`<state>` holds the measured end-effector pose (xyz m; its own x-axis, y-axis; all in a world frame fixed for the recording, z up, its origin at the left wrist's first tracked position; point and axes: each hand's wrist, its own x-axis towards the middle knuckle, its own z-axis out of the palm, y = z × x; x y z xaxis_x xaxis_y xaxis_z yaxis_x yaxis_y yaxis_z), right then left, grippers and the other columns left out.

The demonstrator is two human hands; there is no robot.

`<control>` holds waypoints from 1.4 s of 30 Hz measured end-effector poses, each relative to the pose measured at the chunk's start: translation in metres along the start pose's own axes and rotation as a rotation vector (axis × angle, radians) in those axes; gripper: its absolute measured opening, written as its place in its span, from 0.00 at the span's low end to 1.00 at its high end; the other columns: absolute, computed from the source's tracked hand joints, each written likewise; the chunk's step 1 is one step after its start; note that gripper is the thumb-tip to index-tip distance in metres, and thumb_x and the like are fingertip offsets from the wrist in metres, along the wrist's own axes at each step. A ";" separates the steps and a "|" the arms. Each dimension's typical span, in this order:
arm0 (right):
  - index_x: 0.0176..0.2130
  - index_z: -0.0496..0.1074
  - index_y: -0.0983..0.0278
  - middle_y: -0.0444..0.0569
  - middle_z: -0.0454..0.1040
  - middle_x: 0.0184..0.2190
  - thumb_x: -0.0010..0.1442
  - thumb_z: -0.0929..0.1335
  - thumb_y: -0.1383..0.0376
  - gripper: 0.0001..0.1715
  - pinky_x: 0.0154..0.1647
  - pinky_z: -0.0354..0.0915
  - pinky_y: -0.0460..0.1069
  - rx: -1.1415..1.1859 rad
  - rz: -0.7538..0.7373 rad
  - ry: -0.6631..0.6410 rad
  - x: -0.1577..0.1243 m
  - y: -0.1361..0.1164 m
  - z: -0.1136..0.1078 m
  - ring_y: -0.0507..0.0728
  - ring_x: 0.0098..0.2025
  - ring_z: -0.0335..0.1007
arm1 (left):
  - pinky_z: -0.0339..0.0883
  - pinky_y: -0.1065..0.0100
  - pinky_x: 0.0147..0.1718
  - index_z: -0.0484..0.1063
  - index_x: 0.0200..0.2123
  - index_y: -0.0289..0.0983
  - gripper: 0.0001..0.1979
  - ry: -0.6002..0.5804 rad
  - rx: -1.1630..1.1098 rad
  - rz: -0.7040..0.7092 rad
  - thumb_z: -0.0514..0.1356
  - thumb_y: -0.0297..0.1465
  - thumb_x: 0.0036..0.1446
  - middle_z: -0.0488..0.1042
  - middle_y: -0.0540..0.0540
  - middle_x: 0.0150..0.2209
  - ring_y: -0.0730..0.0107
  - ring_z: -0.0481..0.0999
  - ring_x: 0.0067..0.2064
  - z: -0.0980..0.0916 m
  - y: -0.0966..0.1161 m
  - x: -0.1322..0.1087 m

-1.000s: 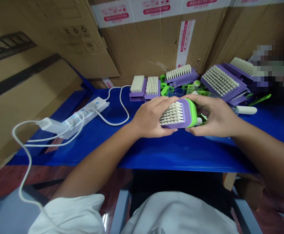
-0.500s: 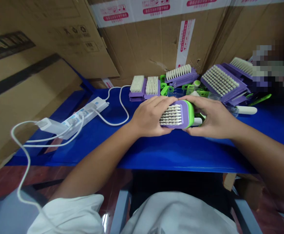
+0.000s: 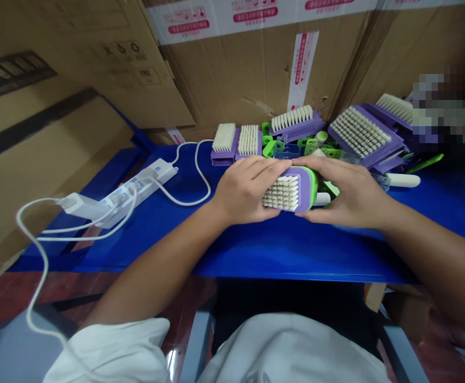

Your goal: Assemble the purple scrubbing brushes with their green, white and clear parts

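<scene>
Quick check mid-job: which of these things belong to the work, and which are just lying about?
Belonging to the work: left hand, right hand, the purple-and-green scrub brush they hold, other purple scrub brushes, green plastic parts.

Lying about: power strip, white cable, cardboard cartons.

Left hand (image 3: 248, 191), right hand (image 3: 347, 191), both curled
</scene>
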<state>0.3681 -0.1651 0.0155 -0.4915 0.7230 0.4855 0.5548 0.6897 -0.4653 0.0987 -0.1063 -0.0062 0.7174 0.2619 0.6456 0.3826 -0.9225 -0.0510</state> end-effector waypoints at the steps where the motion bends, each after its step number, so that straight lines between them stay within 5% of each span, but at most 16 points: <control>1: 0.70 0.72 0.46 0.46 0.80 0.68 0.54 0.83 0.54 0.49 0.69 0.76 0.70 -0.003 -0.005 0.001 0.000 0.000 0.000 0.74 0.65 0.81 | 0.76 0.47 0.62 0.66 0.71 0.36 0.36 -0.008 -0.001 -0.007 0.66 0.41 0.62 0.82 0.35 0.63 0.45 0.83 0.62 0.000 0.000 0.000; 11: 0.74 0.68 0.50 0.50 0.80 0.68 0.57 0.82 0.58 0.52 0.67 0.79 0.65 -0.123 -0.122 0.028 -0.002 0.004 0.000 0.71 0.64 0.82 | 0.77 0.50 0.61 0.64 0.70 0.37 0.37 0.061 0.005 0.033 0.67 0.41 0.62 0.82 0.36 0.61 0.46 0.84 0.61 0.002 -0.001 0.000; 42: 0.74 0.67 0.50 0.50 0.78 0.69 0.57 0.81 0.59 0.51 0.68 0.77 0.67 -0.098 -0.092 -0.005 -0.002 0.006 0.005 0.72 0.67 0.80 | 0.78 0.50 0.58 0.64 0.68 0.39 0.36 0.063 0.001 0.034 0.68 0.38 0.59 0.82 0.38 0.60 0.47 0.84 0.59 0.003 -0.001 0.000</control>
<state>0.3694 -0.1625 0.0082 -0.5467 0.6570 0.5190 0.5696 0.7462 -0.3446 0.1002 -0.1041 -0.0086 0.6920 0.2118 0.6901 0.3594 -0.9302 -0.0749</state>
